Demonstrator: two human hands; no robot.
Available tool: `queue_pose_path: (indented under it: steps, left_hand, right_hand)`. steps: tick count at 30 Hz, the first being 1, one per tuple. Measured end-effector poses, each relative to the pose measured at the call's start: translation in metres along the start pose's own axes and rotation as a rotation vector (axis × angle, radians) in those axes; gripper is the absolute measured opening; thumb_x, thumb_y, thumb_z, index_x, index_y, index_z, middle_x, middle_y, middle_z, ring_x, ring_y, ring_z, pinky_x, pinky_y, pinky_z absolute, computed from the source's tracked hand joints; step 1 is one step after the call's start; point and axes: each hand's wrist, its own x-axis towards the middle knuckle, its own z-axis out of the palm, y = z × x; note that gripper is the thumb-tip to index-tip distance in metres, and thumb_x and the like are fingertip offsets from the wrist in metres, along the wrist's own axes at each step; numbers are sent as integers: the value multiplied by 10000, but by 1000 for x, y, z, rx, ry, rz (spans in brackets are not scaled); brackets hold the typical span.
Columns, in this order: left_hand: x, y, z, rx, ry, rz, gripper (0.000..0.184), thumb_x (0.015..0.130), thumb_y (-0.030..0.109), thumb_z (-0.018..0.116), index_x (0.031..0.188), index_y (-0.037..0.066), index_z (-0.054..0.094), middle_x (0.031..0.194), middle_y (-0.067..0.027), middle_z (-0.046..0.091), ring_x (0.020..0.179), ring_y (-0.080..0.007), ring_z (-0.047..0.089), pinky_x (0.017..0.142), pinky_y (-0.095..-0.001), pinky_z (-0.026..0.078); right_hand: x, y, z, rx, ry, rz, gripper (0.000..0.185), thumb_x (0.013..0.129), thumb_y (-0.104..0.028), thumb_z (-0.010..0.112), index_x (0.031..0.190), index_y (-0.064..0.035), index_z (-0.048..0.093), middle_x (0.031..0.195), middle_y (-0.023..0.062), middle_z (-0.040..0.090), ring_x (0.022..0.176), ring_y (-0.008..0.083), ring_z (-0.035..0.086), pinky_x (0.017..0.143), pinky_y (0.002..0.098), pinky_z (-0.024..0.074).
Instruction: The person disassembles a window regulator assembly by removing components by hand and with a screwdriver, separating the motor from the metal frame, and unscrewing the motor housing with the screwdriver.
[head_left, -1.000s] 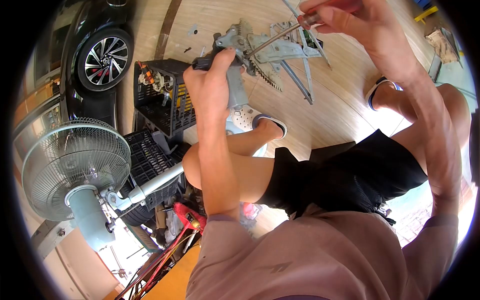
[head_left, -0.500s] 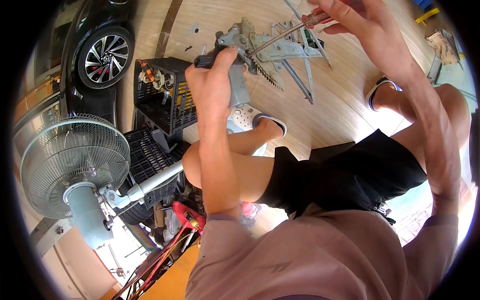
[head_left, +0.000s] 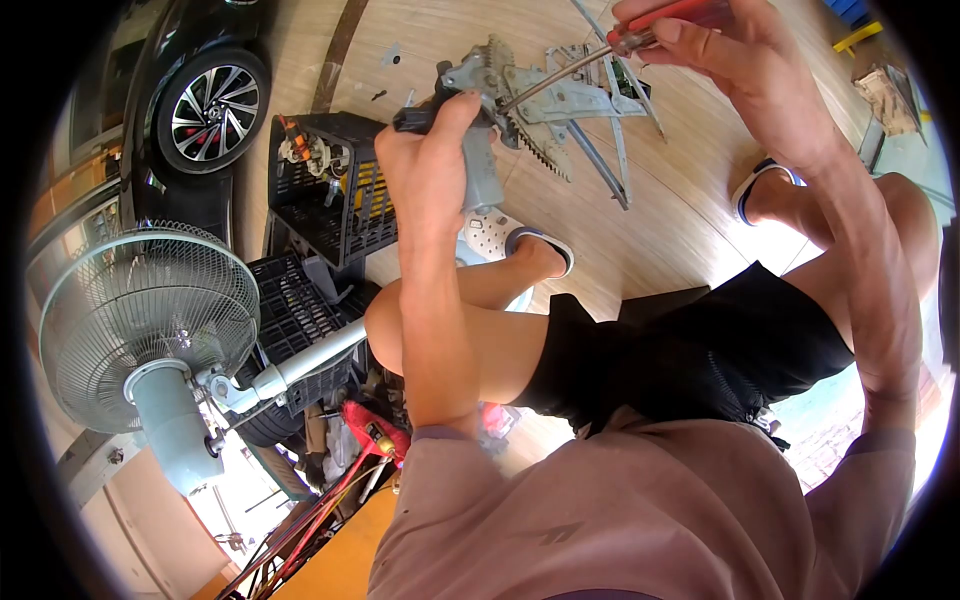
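Note:
My left hand is wrapped round the grey motor of a window regulator, its thumb pressed along the top near a black connector. A toothed gear sector and flat metal arms of the regulator stretch away to the right of the motor. My right hand grips the red handle of a screwdriver. The screwdriver's shaft slants down to the left, and its tip meets the mechanism beside the motor. Exactly what the tip touches is too small to make out.
Left of my knee stands a fan. Black plastic crates holding parts sit behind it, near a black car's wheel. Small bits lie on the tiled floor. Red cables run at the lower left.
My right hand's fingers have shifted round the screwdriver handle, and the hand has turned slightly. The left hand and regulator have moved a touch to the right.

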Motion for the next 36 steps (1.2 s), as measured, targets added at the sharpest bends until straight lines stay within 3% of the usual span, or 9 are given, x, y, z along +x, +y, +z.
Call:
queue_pose_path:
  steps: [6, 8, 10, 15, 19, 23, 26, 31, 36]
  left_hand:
    - [-1, 4, 2, 17, 5, -23, 271, 850, 147, 781, 993, -78, 727, 860, -117, 730, 658, -197, 701, 572, -306, 565]
    - [-2, 8, 2, 10, 9, -37, 251, 842, 97, 765, 987, -105, 732, 857, -114, 723, 668, -171, 675, 630, -313, 586]
    - [-1, 4, 2, 16, 6, -10, 275, 847, 148, 782, 987, -82, 727, 849, -120, 728, 654, -198, 702, 570, -306, 564]
    - [-1, 4, 2, 33, 7, -5, 287, 850, 173, 789, 975, -78, 727, 839, -119, 728, 647, -207, 713, 548, -301, 558]
    - [-2, 4, 1, 21, 6, -2, 277, 856, 166, 782, 969, -82, 732, 851, -117, 729, 642, -200, 703, 564, -299, 567]
    - [-2, 3, 1, 28, 7, -5, 265, 862, 159, 775, 970, -80, 732, 861, -117, 730, 635, -194, 695, 564, -295, 565]
    - [-1, 1, 1, 20, 3, 19, 263, 862, 159, 774, 966, -79, 730, 857, -121, 729, 641, -194, 699, 557, -295, 560]
    - [-2, 4, 0, 39, -1, -11, 270, 859, 161, 778, 979, -76, 724, 858, -122, 730, 651, -200, 709, 553, -296, 557]
    - [-2, 3, 0, 21, -3, -14, 281, 856, 160, 785, 995, -75, 719, 867, -124, 732, 651, -208, 712, 548, -297, 553]
  right_hand:
    - [-2, 2, -1, -58, 12, -45, 221, 1014, -71, 648, 1208, -2, 567, 1083, 165, 702, 1053, 234, 694, 933, 372, 573]
    - [4, -38, 28, -34, 222, 229, 214, 1023, -88, 645, 1199, 5, 567, 1063, 159, 703, 1036, 225, 696, 926, 372, 578]
    - [4, -43, 31, -47, 221, 272, 217, 1026, -91, 643, 1200, 9, 563, 1050, 153, 702, 1022, 224, 697, 930, 373, 578]
    - [4, 5, 1, -12, -4, -29, 226, 1023, -79, 639, 1211, 12, 550, 1047, 164, 711, 1027, 242, 704, 961, 377, 565]
    - [4, -17, 8, 15, 63, 138, 230, 1020, -84, 646, 1202, 13, 546, 1045, 177, 713, 1026, 246, 706, 967, 384, 562]
    - [-4, -5, -15, -38, -198, -23, 229, 1006, -55, 648, 1200, 2, 539, 1108, 197, 702, 1062, 250, 689, 982, 386, 550]
    - [-2, 7, -8, -13, -90, -83, 209, 1013, -70, 646, 1175, 5, 539, 1064, 203, 717, 1009, 253, 706, 942, 374, 566]
    - [5, -21, 7, 13, 29, 175, 198, 1020, -62, 631, 1176, 16, 538, 1039, 196, 717, 985, 245, 710, 898, 360, 583]
    - [2, -1, -12, -131, -146, -38, 242, 1013, -36, 627, 1228, 14, 526, 1103, 207, 705, 1038, 248, 696, 885, 353, 585]
